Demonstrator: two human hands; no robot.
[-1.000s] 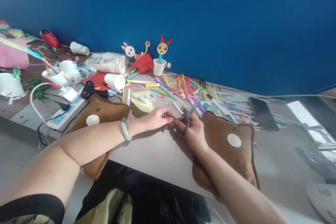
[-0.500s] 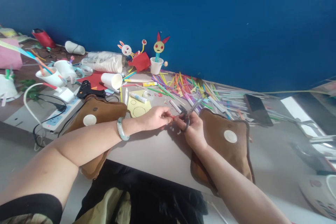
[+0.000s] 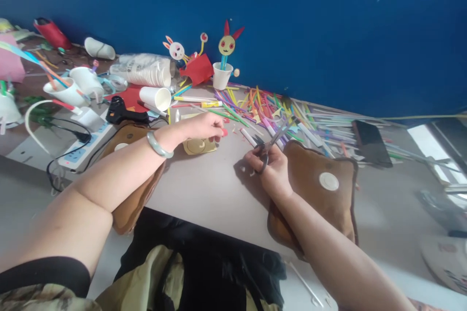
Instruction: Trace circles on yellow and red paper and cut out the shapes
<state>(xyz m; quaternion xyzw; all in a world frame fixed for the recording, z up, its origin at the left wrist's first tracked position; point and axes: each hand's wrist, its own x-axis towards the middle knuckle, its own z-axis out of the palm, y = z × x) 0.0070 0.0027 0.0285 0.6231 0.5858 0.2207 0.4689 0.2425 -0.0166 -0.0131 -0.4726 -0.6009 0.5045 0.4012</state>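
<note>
My left hand [image 3: 206, 126], fingers pinched together, has a small red paper piece [image 3: 224, 132] at its fingertips. It hovers over a yellow paper sheet [image 3: 200, 146] with circles drawn on it, partly hidden by the hand. In my right hand [image 3: 272, 167] are dark-handled scissors [image 3: 280, 135], blades pointing up and away. Small paper scraps lie on the table beside that hand. A white-barrelled marker [image 3: 248, 137] lies just beyond the scissors.
Brown cushion-like pads lie under my left forearm and beside my right wrist [image 3: 321, 199]. Colourful sticks [image 3: 255, 107] spread along the wall. Behind stand a rabbit-faced cup figure [image 3: 222, 77], stacked paper cups [image 3: 146, 73], a glue gun [image 3: 126, 112] and a power strip [image 3: 85, 143].
My left hand has moved away from the right, up and left towards the yellow sheet, carrying the red piece. My right hand keeps the scissors in nearly the same place.
</note>
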